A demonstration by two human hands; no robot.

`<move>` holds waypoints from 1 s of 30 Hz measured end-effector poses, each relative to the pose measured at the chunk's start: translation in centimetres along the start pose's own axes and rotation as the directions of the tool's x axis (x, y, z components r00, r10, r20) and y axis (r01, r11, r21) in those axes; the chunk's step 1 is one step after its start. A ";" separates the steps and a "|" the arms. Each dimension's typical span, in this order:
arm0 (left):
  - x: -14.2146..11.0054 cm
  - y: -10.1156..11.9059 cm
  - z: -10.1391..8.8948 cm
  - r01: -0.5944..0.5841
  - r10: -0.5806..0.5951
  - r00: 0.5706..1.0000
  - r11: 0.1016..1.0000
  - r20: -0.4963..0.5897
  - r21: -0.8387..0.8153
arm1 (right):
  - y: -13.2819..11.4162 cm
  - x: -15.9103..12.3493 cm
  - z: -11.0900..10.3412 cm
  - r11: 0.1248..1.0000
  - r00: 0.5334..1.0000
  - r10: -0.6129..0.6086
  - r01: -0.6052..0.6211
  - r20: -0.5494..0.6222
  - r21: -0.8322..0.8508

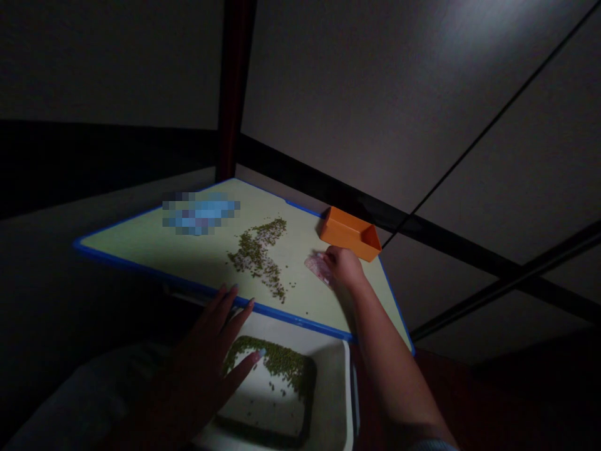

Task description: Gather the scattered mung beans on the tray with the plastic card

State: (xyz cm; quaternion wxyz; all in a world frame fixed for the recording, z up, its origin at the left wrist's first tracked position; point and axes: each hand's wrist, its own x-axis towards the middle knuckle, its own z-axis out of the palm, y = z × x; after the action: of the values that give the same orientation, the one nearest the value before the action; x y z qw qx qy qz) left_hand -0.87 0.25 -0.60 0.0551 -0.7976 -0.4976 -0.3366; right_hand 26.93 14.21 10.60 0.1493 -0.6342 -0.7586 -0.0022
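Observation:
My right hand (346, 268) is over the right side of the pale table, its fingers closed on a thin, see-through piece with reddish marks (317, 268). That piece lies low against the tabletop; whether it is a card or a packet I cannot tell. To its left, small green beans (256, 254) are spread in a loose patch, with a few strays around it. My left hand (223, 338) is open, with several fingertips at the table's front edge and the thumb over a white bin (346, 394). More green beans (286, 363) lie inside that bin.
Just behind my right hand stands an orange open box (350, 228). A blurred light-blue item (201, 214) lies at the table's back left. The table (154, 244) has a raised blue rim (300, 321). Pale wall panels (357, 113) rise behind it, and the light is dim.

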 end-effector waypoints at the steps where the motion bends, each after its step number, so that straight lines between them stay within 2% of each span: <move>1: 0.0 0.0 0.1 0.002 -0.002 1.000 1.000 -0.001 -0.002 | 0.0 0.0 0.0 1.000 1.000 -0.001 0.001 -0.007 0.019; 6: 0.0 -0.1 0.2 -0.004 0.004 1.000 1.000 0.000 0.009 | -0.3 0.1 0.7 0.989 0.996 -0.084 0.085 -0.008 0.123; 14: 0.1 -0.1 -0.6 -0.021 0.020 1.000 0.999 -0.021 -0.028 | -0.9 0.7 1.8 0.983 0.986 -0.163 0.166 -0.040 0.076; 19: 0.2 -0.5 -1.0 -0.104 0.106 0.994 0.992 -0.024 0.074 | -1.5 1.0 1.7 0.980 0.984 -0.180 0.179 0.012 0.091; 27: 0.0 -1.4 -0.6 -0.188 0.204 0.977 0.960 -0.059 0.209 | -3.2 1.9 1.1 0.961 0.966 -0.259 0.260 0.016 -0.100; 30: -0.1 -1.8 -0.4 -0.227 0.245 0.967 0.951 -0.062 0.209 | -3.8 2.7 1.1 0.938 0.949 -0.316 0.315 0.013 -0.147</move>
State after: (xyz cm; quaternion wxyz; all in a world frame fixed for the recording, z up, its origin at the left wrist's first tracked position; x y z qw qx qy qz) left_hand -2.63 0.90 -0.83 0.1967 -0.8262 -0.4269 -0.3105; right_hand 22.63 16.26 10.88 0.1040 -0.5137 -0.8473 -0.0857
